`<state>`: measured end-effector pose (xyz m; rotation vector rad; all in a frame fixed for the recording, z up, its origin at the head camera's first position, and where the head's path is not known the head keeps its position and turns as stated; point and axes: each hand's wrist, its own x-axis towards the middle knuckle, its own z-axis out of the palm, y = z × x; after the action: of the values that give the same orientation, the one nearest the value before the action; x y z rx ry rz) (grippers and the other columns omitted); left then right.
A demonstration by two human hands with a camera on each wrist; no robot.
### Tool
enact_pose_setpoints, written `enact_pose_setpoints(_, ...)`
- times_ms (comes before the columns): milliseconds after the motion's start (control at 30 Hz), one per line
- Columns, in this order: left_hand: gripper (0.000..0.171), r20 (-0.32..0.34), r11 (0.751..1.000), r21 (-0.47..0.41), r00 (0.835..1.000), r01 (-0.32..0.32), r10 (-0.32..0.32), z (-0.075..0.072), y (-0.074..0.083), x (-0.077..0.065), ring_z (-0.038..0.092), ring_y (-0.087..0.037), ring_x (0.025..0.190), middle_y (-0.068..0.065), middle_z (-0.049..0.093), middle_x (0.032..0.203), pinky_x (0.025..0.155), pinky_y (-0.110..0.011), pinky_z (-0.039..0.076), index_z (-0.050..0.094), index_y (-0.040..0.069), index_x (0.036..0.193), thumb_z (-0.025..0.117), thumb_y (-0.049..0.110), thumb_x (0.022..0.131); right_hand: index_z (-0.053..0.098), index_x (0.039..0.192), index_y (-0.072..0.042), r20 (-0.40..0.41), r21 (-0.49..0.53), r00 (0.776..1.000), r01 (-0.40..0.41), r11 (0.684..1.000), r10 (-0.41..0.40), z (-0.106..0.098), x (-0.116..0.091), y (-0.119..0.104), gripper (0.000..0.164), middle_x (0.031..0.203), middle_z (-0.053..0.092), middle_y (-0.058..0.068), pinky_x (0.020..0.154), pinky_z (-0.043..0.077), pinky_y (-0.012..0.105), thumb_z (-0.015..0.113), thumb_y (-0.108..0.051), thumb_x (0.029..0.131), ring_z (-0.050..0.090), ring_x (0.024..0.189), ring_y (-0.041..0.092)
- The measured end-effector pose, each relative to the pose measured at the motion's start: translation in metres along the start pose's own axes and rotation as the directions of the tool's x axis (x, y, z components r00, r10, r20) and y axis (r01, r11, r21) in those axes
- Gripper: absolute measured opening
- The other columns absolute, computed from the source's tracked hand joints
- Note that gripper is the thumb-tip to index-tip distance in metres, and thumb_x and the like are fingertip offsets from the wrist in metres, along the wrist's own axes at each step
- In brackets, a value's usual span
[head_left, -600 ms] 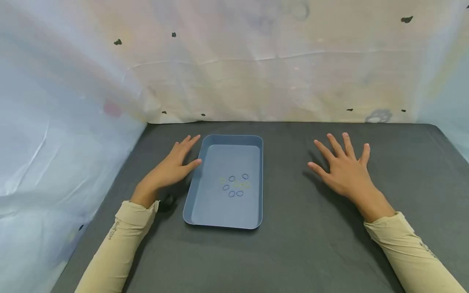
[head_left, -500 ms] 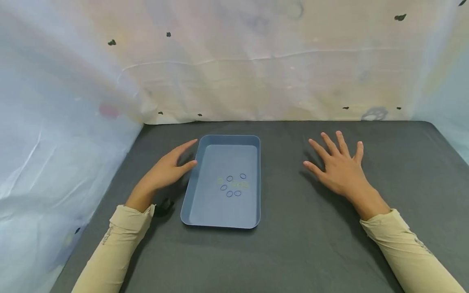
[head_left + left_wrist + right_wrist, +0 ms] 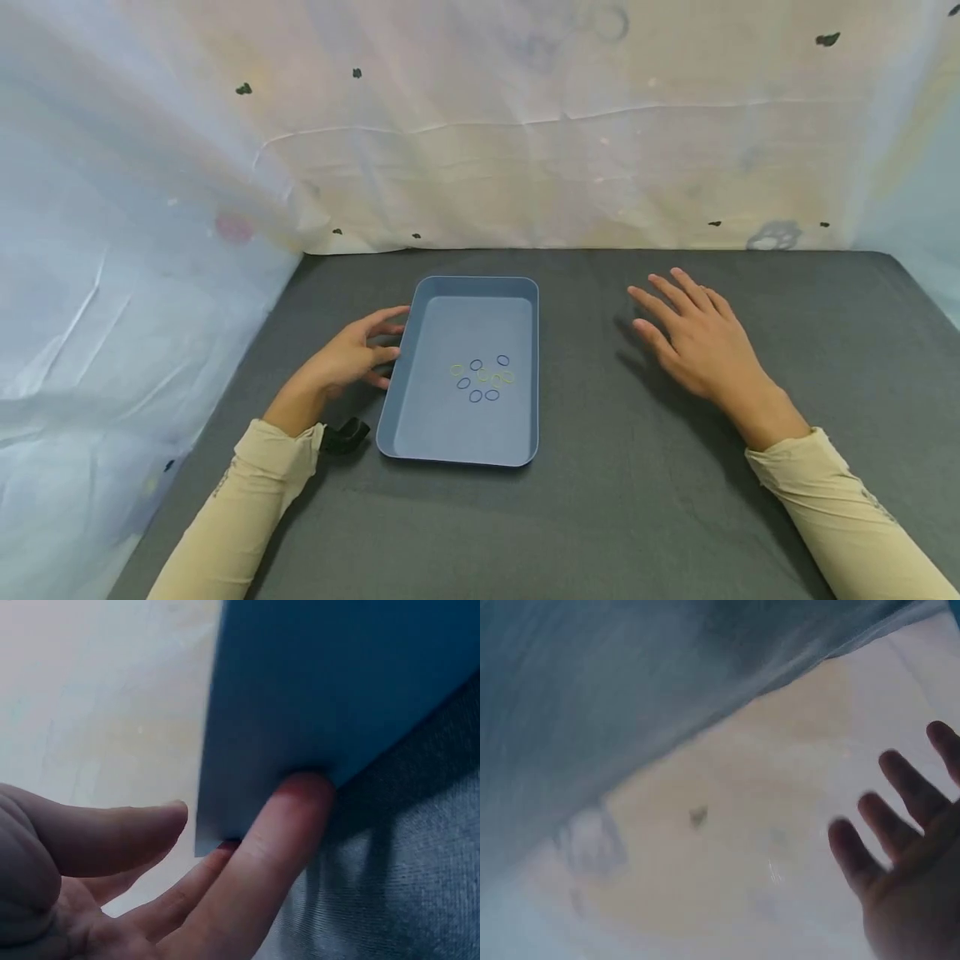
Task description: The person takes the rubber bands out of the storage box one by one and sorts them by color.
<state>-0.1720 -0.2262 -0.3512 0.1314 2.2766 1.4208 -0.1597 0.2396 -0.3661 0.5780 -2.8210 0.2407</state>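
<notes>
A blue-grey rectangular tray [image 3: 457, 433] lies on the table in the head view. On its floor are several thin rings like small rubber bands, some dark blue [image 3: 476, 396] and some yellow [image 3: 483, 376]. My left hand [image 3: 343, 360] is at the tray's left side, fingers spread. In the left wrist view one fingertip [image 3: 304, 795] touches the outer wall of the tray [image 3: 315, 690] low down, while the thumb [image 3: 120, 836] stays apart from it. Off to the right, my right hand [image 3: 701, 350] hovers over the table with fingers extended, holding nothing.
A dark grey cloth [image 3: 585, 517] covers the table. Pale patterned curtains [image 3: 525, 183] hang behind it and at its sides. A black wrist device [image 3: 345, 436] sits at the left cuff.
My left hand has come down beside the tray's left wall, its fingers now at the side. The right hand's fingers have drawn closer together. The tray and rings stay in place.
</notes>
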Motion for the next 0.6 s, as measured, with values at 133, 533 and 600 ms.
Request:
enact_pose_setpoints(133, 0.060, 0.007, 1.000, -0.010, 1.000, 0.022, -0.022, 0.000, -0.004, 0.002, 0.055, -0.045, 0.125, -0.023, 0.028, 0.159, 0.073, -0.043, 0.063, 0.026, 0.019, 0.159, 0.046, 0.005, 0.105, 0.040, 0.154, -0.027, -0.028, 0.111, 0.997, 0.069, 0.991, -0.066, -0.015, 0.002, -0.011, 0.047, 0.159, 0.038, 0.009, 0.114, 0.027, 0.063, 0.039, -0.039, 0.108, 0.022, 0.153, 0.032)
enact_pose_setpoints(533, 0.059, 0.004, 0.999, -0.040, 1.000, 0.028, -0.028, 0.000, -0.008, 0.010, 0.049, -0.044, 0.131, -0.022, 0.031, 0.158, 0.072, -0.044, 0.063, 0.027, 0.020, 0.159, 0.047, 0.006, 0.105, 0.041, 0.152, -0.031, 0.008, 0.326, 0.984, 0.168, 0.931, -0.180, -0.031, 0.016, -0.061, 0.045, 0.153, 0.045, 0.002, 0.113, 0.034, 0.057, 0.045, -0.035, 0.107, 0.039, 0.143, 0.028)
enact_pose_setpoints(600, 0.057, 0.003, 0.998, -0.058, 0.999, 0.032, -0.032, -0.001, -0.008, 0.011, 0.047, -0.044, 0.133, -0.022, 0.031, 0.158, 0.072, -0.045, 0.063, 0.027, 0.019, 0.158, 0.046, 0.007, 0.106, 0.044, 0.150, -0.030, 0.025, 0.337, 0.983, 0.163, 0.927, -0.182, -0.032, 0.023, -0.069, 0.046, 0.151, 0.048, 0.001, 0.112, 0.037, 0.055, 0.047, -0.039, 0.105, 0.042, 0.140, 0.026)
